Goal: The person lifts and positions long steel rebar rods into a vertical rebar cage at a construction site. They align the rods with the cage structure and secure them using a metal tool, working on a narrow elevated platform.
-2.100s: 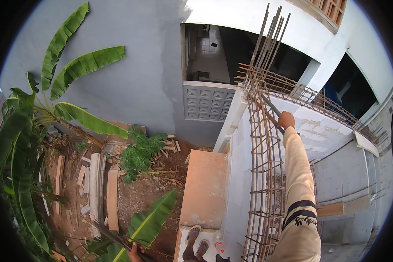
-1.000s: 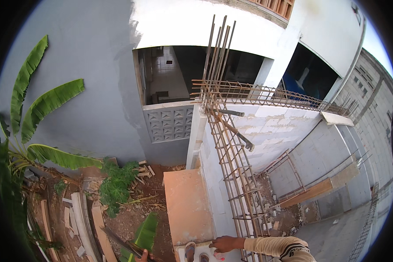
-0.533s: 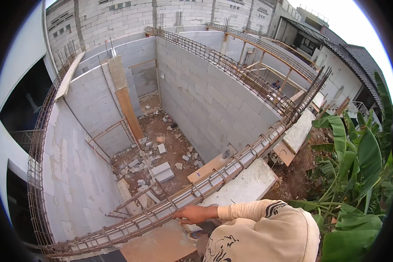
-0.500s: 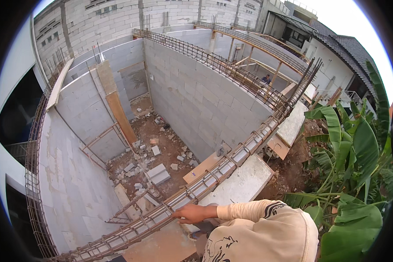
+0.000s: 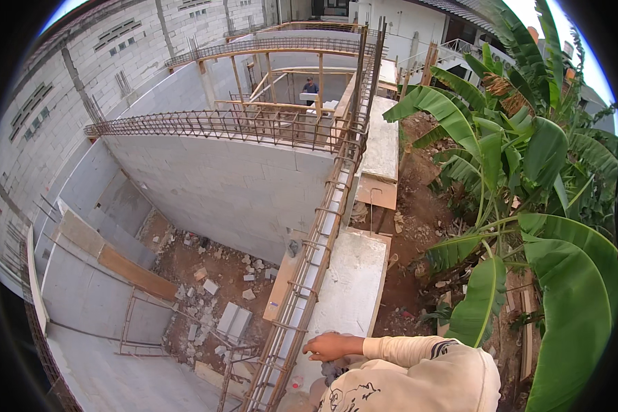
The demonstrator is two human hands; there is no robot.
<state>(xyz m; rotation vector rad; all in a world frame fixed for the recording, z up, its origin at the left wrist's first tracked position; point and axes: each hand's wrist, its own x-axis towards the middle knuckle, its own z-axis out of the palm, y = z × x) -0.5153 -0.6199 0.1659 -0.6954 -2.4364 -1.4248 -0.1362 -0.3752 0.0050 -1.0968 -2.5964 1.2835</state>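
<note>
The right hand (image 5: 331, 345) rests flat, fingers loose and gripping nothing, just beside the rebar cage (image 5: 309, 261) that runs along the wall top, apparently for balance; left hand unseen.

Daylight falls on an unroofed shell of grey block walls (image 5: 226, 185). Its dirt floor (image 5: 216, 275) far below is littered with rubble and loose blocks (a wooden plank (image 5: 134, 271) leans there). Banana plants (image 5: 529, 185) crowd the right side.
</note>
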